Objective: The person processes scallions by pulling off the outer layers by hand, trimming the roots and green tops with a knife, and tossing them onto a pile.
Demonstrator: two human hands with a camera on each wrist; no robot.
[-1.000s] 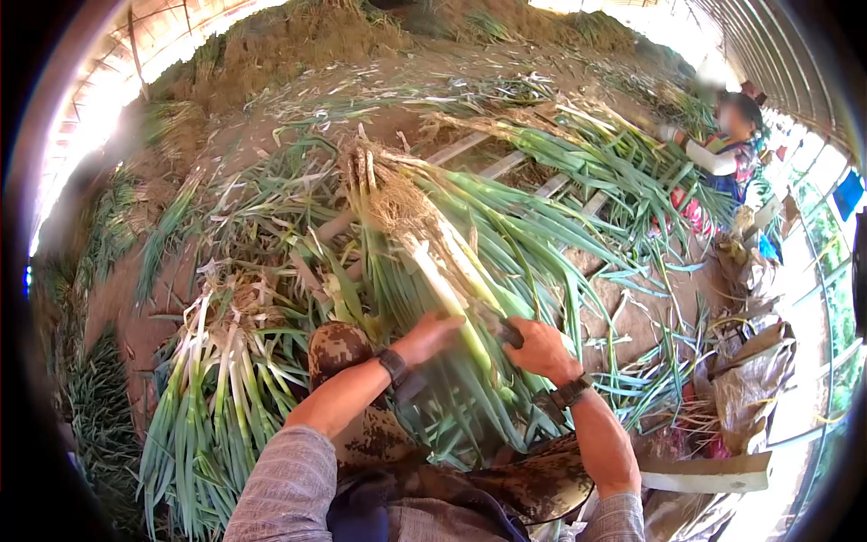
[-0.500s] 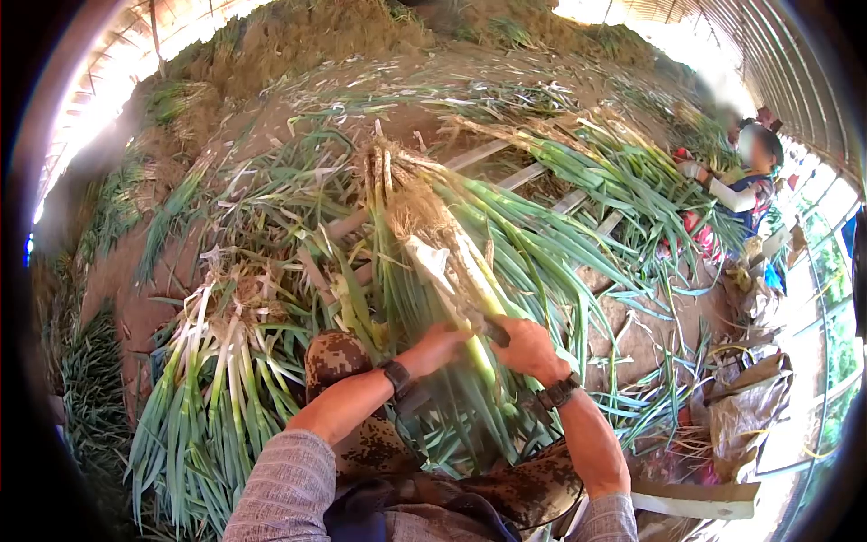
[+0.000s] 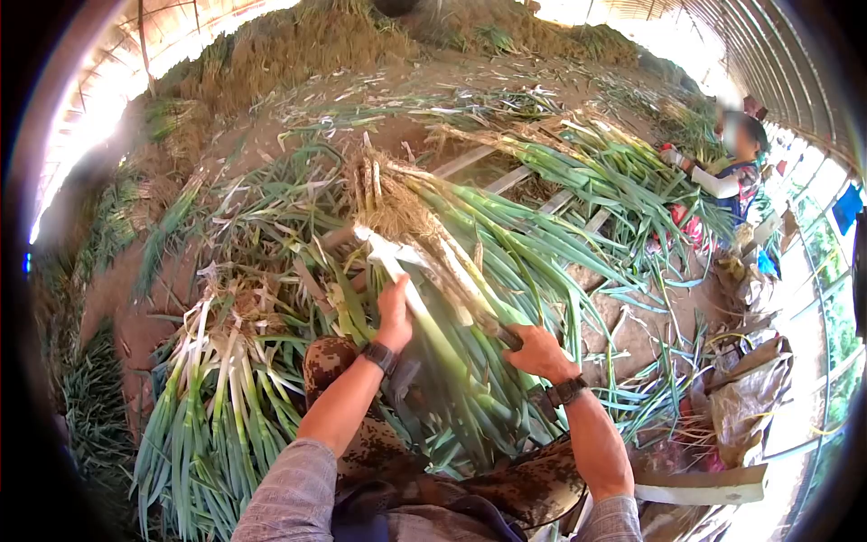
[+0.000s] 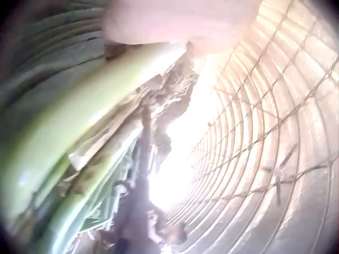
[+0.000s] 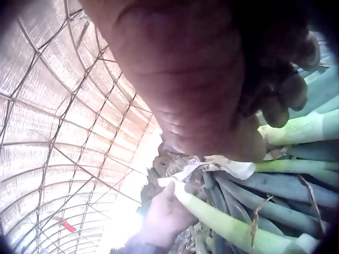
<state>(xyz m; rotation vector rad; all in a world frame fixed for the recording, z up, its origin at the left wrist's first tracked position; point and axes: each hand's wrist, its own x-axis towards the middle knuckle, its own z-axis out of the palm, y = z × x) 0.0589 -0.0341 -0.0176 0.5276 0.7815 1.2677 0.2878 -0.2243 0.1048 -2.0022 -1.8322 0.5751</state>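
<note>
My left hand (image 3: 395, 316) grips a large green onion (image 3: 432, 336) near its pale root end; the leaves slant down toward my lap. In the left wrist view, the thick pale-green stalk (image 4: 79, 114) runs out from beneath the fingers. My right hand (image 3: 540, 352) has its fingers curled round a short dark thing (image 3: 509, 338), whose kind I cannot tell, beside the stalk. A loose white strip of skin (image 5: 238, 166) hangs near the root end in the right wrist view. Beneath both hands lies a pile of green onions (image 3: 506, 226), its dry roots (image 3: 397, 212) facing away.
Another bundle of green onions (image 3: 217, 397) lies at left. Wooden slats (image 3: 510, 179) show under the pile. At far right another person (image 3: 736, 176) sits by more onions. Crumpled sheeting (image 3: 745, 406) and a pale board (image 3: 704, 485) lie at right, with a curved ribbed wall beyond.
My left hand has moved up and left along the green onion to its root end, away from my right hand. The right hand stays almost in place.
</note>
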